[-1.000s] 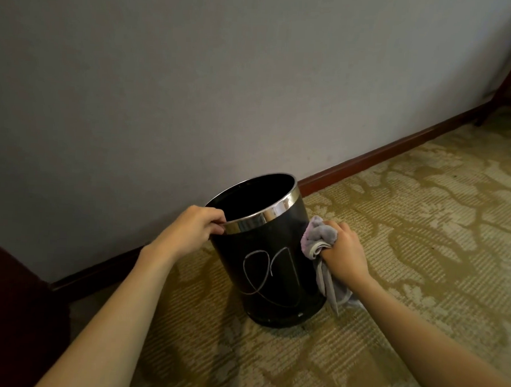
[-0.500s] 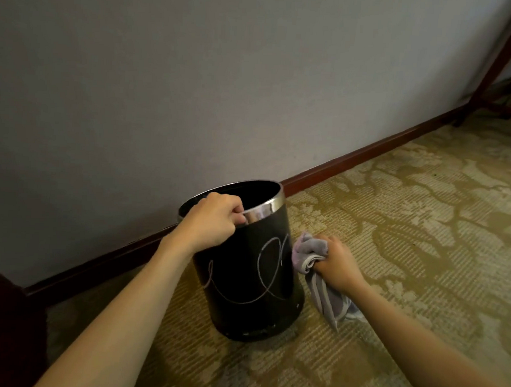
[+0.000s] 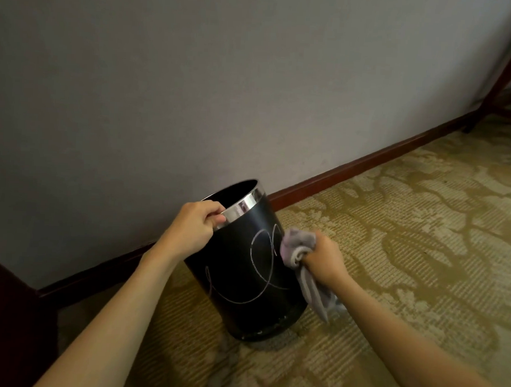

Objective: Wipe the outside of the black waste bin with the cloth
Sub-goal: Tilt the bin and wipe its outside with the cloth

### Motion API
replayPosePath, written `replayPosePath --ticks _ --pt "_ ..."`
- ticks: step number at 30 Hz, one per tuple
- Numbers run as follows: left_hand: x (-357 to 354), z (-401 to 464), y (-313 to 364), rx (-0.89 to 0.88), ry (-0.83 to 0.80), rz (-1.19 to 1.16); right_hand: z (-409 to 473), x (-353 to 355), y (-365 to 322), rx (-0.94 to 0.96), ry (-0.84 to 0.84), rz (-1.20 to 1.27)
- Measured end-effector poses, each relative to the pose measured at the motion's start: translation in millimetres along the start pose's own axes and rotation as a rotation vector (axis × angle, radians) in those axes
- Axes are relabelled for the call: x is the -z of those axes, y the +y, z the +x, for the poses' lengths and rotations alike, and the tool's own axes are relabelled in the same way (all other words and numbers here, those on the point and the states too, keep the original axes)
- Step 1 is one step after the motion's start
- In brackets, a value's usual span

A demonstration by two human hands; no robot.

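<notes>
Bin (image 3: 244, 269) turned, tilted more since before; left hand (image 3: 192, 227) grips rim, right hand (image 3: 323, 257) clutches cloth (image 3: 297, 246) against bin's right side.

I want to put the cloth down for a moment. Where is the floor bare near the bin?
Bare carpet lies right of the right hand, out from the baseboard. It is crowded at the bin, with the left hand on its rim and the cloth against its side.

Patterned tan carpet (image 3: 408, 245) running far to a dark wooden skirting board (image 3: 338, 175); black waste bin (image 3: 243, 281) standing on it, tilted, near the wall.
</notes>
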State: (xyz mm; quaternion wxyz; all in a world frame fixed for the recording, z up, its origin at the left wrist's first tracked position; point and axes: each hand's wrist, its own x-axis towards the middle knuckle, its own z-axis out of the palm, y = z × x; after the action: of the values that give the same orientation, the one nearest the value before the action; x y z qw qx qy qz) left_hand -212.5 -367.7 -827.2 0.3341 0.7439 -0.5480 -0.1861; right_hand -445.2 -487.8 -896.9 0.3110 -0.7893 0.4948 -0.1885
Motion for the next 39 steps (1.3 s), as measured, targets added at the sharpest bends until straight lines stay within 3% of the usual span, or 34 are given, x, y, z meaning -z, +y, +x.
replayPosePath --ticks 3,6,10,15,17,22,27,32,35,39 --pt "-5 5 2 -0.036 -0.020 0.002 12 12 -55 0.114 0.113 0.288" --pt "-9 9 2 -0.040 -0.024 0.031 19 19 -80 0.216 0.134 0.315" --pt "-7 11 -3 -0.056 0.048 0.019 9 9 -53 0.211 0.054 0.179" --pt "4 9 -17 0.045 0.092 -0.049 -15 -8 36 -0.039 -0.248 -0.278" --pt "6 9 -18 0.070 0.093 -0.070 -23 -12 52 -0.078 -0.285 -0.335" --pt "2 9 -7 0.067 0.048 -0.072 -12 -4 21 0.007 -0.157 -0.100" --pt "-15 8 11 -0.030 0.014 -0.043 7 6 -38 0.207 0.110 0.074" --pt "-19 12 10 -0.043 0.016 -0.034 4 -3 -21 0.241 0.125 0.091" --pt "-17 15 7 -0.042 0.049 -0.047 -8 -16 22 0.148 0.056 -0.072" --pt "-16 16 3 -0.021 0.095 -0.105 -29 -21 74 -0.095 -0.261 -0.423"
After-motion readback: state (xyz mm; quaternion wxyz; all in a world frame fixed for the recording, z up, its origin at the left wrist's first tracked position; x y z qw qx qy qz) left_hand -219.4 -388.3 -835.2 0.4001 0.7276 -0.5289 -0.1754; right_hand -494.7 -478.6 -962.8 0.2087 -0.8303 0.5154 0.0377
